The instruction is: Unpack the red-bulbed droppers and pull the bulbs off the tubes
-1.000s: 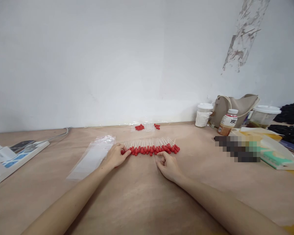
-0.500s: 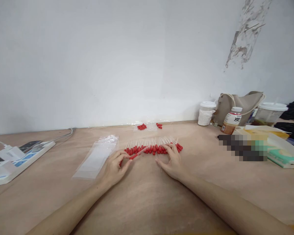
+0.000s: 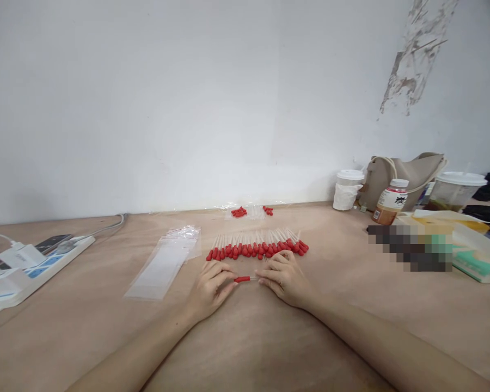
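A glass dropper with a red rubber bulb [image 3: 242, 279] lies crosswise between my two hands, just above the table. My left hand [image 3: 213, 286] pinches the bulb end between thumb and fingers. With thumb and fingertips, my right hand [image 3: 283, 279] grips the clear tube end, much of which its fingers hide. Beyond the hands, a long row of red-bulbed droppers [image 3: 253, 249] lies side by side, tubes towards the wall and bulbs towards me. My right fingers are close to the row's near edge.
Clear plastic bags [image 3: 159, 267] lie to the left, and a power strip [image 3: 44, 272] further left. Loose red bulbs [image 3: 239, 212] lie on plastic near the wall. At right stand a lidded cup [image 3: 346, 190], a bottle [image 3: 391, 201], a bag [image 3: 416, 174] and a tissue pack [image 3: 473, 256].
Both hands have come nearer to me and closer together. The dropper, earlier slanted in my left hand over the row, now lies level, with my right hand closed on its tube.
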`<state>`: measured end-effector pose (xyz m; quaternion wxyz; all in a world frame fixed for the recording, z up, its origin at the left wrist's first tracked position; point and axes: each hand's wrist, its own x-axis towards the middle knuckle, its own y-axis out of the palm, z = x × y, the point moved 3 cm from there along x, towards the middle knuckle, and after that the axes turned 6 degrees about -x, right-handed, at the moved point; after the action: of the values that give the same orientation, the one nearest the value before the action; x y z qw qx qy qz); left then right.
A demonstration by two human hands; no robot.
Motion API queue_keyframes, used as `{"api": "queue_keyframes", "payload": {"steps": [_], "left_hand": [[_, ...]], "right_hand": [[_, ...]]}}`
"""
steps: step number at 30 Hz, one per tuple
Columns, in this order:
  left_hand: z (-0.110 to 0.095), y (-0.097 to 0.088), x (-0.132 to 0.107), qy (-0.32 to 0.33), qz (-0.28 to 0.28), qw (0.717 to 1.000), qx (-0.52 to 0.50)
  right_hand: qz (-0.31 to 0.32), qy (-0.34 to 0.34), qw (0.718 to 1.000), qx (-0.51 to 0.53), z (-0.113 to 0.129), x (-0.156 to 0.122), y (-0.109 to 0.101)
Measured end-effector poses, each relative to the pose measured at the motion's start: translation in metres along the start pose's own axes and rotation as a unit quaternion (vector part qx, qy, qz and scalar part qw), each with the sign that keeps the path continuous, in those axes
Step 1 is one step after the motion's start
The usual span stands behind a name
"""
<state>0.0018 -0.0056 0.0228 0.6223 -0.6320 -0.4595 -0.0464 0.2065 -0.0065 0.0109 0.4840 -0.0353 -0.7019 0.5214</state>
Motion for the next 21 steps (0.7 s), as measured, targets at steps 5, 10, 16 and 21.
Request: {"api": "queue_keyframes", "payload": {"steps": [5,10,16,21], "left_hand": [[-0.007,0.004,0.003,-0.016,0.003,1.0,0.003],[-0.011,0.011,0.007,-0.008,0.028,0.999,0.027],[-0.011,0.013,0.005,-0.034,0.061,0.997,0.036],[-0.014,0.013,0.004,-0.021,0.071,0.996,0.042]], "right_hand": [[-0.002,-0.011,1.0,-0.011,0.005,0.002,-0.002],[-0.005,-0.033,0.999,-0.004,0.009,0.001,-0.002],[0.007,-0.045,0.999,-0.007,0.01,-0.001,-0.003],[0.022,-0.051,0.998,-0.008,0.012,-0.001,-0.004]]}}
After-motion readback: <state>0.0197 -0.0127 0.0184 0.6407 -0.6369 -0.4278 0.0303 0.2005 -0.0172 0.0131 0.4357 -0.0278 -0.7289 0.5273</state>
